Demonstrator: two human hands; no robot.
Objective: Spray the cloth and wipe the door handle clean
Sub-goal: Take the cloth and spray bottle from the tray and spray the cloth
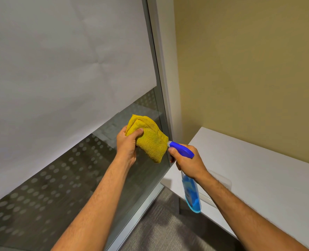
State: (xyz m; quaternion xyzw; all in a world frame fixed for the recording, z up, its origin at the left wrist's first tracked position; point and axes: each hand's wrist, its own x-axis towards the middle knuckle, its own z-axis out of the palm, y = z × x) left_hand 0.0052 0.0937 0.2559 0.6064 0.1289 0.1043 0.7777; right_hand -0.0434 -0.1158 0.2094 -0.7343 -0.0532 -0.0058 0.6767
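Observation:
My left hand [127, 144] grips a folded yellow microfibre cloth [150, 140] and holds it up in front of a glass panel. My right hand [188, 161] is wrapped around the neck of a spray bottle [191, 192] with a blue trigger head and blue liquid inside. The white nozzle [169, 143] touches or nearly touches the cloth's right edge, and my index finger lies on the trigger. No door handle is in view.
A glass panel [77, 178] with a dotted frosted pattern and white covering on its upper part fills the left, edged by a metal frame [165, 109]. A white desk [249, 169] stands at the right against a yellow wall [249, 60]. Grey carpet [168, 229] lies below.

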